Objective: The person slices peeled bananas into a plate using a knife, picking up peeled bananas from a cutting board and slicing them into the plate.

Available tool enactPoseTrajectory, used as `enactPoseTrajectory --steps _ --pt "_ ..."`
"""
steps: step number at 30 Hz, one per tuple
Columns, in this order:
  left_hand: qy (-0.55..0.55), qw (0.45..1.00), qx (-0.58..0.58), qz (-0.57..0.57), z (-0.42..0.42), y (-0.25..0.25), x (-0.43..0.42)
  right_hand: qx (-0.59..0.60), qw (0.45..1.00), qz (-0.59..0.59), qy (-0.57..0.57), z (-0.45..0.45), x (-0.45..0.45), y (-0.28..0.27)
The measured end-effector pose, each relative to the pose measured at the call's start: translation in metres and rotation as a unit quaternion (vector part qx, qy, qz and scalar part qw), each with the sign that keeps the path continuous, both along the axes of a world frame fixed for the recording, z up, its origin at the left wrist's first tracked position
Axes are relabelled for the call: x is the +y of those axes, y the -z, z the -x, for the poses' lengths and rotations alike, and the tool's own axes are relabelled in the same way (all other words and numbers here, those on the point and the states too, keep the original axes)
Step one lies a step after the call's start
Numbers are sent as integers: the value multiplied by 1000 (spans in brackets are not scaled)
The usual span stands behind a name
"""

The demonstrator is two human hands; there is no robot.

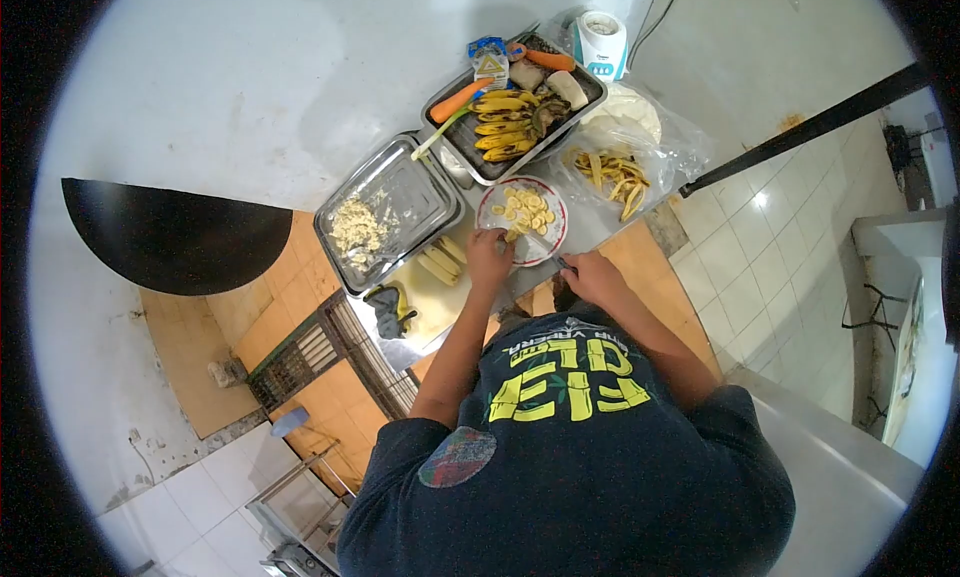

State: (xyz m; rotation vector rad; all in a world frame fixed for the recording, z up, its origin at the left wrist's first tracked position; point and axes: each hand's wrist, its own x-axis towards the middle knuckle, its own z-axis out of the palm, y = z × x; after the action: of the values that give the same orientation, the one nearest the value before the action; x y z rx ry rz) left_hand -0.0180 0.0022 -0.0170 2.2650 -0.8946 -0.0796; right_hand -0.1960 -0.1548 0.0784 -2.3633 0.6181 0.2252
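A white plate with a red rim [484, 215] holds several round slices of banana [528, 209]. At its near left edge my left hand [490, 258] is closed on a piece of peeled banana [513, 235], mostly hidden by the fingers. On the plate's near right side my right hand [596, 276] grips a knife [563, 264]; its blade reaches over the plate and is hard to make out. Left of my left hand, peeled bananas [440, 261] lie on a pale board [430, 302], beside a dark cloth-like thing with a yellow-green edge [389, 310].
A metal tray [412, 177] of pale crumbled food [358, 229] stands left. Behind the plate, another tray [590, 95] carries unpeeled bananas [505, 124], carrots [458, 101] and a blue packet [489, 59]. Banana peels [612, 177] lie in a plastic bag, near a white-and-teal appliance [601, 45].
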Motion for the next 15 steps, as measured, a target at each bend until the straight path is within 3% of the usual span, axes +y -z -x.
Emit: enactPoseTrajectory --steps 8,11,15 --pt "8 1000 6 -10 0 -1 -1 103 995 -14 -7 0 -3 -32" --pt "10 1000 -4 -10 -1 0 0 95 995 -25 -4 -3 -5 -42" --pt "9 1000 1 -12 -2 1 0 -22 999 -29 -18 3 -3 -16"
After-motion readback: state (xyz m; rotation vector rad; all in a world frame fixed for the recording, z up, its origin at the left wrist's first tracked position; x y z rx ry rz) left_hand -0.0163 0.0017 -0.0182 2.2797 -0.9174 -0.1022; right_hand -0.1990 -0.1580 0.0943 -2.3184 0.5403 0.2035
